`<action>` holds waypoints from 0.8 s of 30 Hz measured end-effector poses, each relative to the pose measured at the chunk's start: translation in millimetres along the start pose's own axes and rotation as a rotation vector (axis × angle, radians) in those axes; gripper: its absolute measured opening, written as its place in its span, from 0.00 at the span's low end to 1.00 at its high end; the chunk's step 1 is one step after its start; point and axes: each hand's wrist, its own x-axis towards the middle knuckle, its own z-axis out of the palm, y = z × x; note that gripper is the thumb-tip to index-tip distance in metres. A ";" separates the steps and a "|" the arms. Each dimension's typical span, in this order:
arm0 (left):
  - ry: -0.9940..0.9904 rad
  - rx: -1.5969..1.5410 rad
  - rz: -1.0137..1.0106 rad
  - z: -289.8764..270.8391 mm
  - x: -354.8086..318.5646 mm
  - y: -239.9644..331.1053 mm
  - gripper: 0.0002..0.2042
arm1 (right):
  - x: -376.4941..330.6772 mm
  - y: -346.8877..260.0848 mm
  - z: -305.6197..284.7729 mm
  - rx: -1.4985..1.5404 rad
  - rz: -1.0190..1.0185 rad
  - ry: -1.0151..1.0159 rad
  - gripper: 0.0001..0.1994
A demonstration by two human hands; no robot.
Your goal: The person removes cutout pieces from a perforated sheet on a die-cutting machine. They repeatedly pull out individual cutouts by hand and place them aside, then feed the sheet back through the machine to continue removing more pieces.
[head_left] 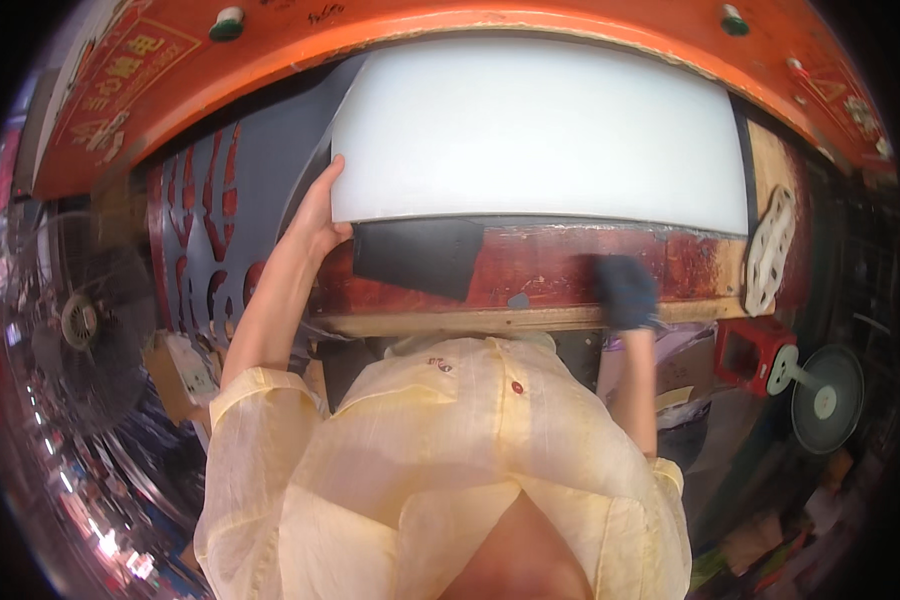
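My left hand (324, 215), bare, grips the near left corner of a thick white board (540, 130), with a finger along its side edge and the thumb near its front corner. My right hand (625, 291), in a dark glove, is at the front of the red worn table (550, 265), right of the middle. Motion smears its fingers, and I cannot make out whether it holds anything. A small black sheet piece (420, 258) lies by the board's front edge, near my left hand. Left of the board spreads a dark grey sheet (270, 150) with cut-out openings.
An orange machine beam (470, 18) arches along the far side, close behind the board. At the table's right end lies a pale, elongated piece with holes (769, 250). A red stool (750, 355) and a round fan (827, 398) stand lower right; a larger fan (79, 320) stands left.
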 end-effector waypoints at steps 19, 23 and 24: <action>-0.133 -0.003 -0.152 -14.1 7.3 9.3 0.21 | 15.9 -179.6 46.5 0.077 0.140 0.025 0.28; -0.149 -0.004 -0.161 -16.3 10.0 8.5 0.22 | 21.7 -185.7 72.4 0.000 0.141 0.444 0.20; -0.154 0.004 -0.152 -16.8 10.5 8.3 0.22 | 22.3 -185.1 75.4 -0.015 0.148 0.465 0.19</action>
